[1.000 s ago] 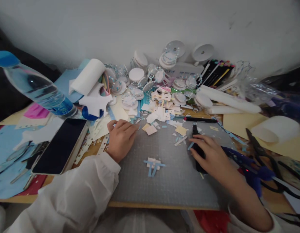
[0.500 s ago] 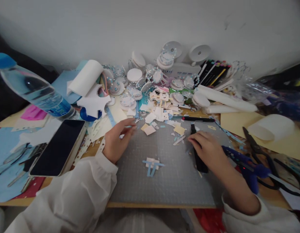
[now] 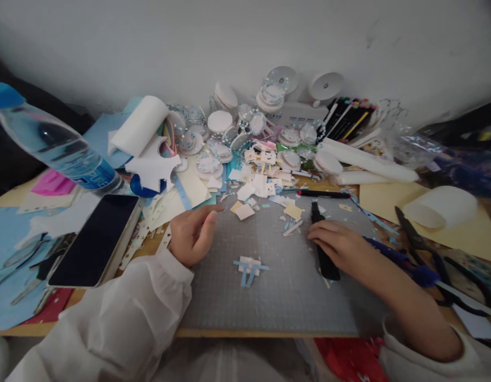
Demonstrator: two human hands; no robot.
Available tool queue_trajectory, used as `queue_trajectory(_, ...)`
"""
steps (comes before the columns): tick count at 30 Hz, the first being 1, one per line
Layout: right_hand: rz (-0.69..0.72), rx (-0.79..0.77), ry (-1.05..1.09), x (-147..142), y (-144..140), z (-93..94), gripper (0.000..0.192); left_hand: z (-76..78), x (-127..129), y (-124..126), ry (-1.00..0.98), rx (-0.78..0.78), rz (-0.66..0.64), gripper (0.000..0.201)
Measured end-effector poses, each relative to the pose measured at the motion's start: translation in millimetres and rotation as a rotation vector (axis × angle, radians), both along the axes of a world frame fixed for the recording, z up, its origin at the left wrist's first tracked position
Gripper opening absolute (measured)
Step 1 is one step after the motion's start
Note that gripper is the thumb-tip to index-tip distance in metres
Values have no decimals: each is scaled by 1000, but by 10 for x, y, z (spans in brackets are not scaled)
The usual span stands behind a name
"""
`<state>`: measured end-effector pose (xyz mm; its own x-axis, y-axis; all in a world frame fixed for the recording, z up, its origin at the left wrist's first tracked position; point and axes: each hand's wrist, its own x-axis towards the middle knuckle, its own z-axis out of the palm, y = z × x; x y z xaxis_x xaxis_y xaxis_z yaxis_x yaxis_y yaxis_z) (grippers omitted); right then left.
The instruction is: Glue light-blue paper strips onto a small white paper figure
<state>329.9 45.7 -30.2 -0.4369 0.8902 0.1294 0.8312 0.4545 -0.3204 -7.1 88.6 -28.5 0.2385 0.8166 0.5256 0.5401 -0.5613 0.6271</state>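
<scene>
My left hand (image 3: 193, 233) rests at the left edge of the grey cutting mat (image 3: 225, 305), its index finger stretched toward the paper scraps and thumb raised, holding nothing I can see. Across a long black tool that looks like a utility knife (image 3: 328, 265) lies my right hand (image 3: 336, 241), fingers together and bent over its middle; the thumb is hidden. Between the hands, a small white paper piece with light-blue strips (image 3: 250, 268) lies flat on the mat. Beyond it are yellow paper pieces (image 3: 293, 211) and a small paper figure with a drawn face (image 3: 268, 157).
A phone (image 3: 96, 239) and a tilted-looking water bottle (image 3: 66, 148) stand left. Scissors (image 3: 420, 244) and a blue glue gun (image 3: 424, 276) lie right. A red-tipped pen (image 3: 324, 194), white discs (image 3: 219, 122) and markers (image 3: 351, 119) are at the back.
My left index finger has straightened and the thumb has risen from a loose pinch. My right hand has lowered onto the black tool, its forearm shifting right. The paper piece stays put.
</scene>
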Motion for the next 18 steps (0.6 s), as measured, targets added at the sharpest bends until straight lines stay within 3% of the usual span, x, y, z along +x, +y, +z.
queue_trajectory(6,40,-24,59,-62,55,90,21,39,19,35,117,208,-81,24)
queue_trajectory(12,-246,257,147,-41,-224,439,17,71,33,34,148,257,-83,24)
queue_trajectory(14,-273,269,98,-42,-308,405,17,59,44,44,156,213,-147,24)
queue_trajectory(18,-320,257,-64,-101,-374,86,20,8,67,53,232,202,-229,21)
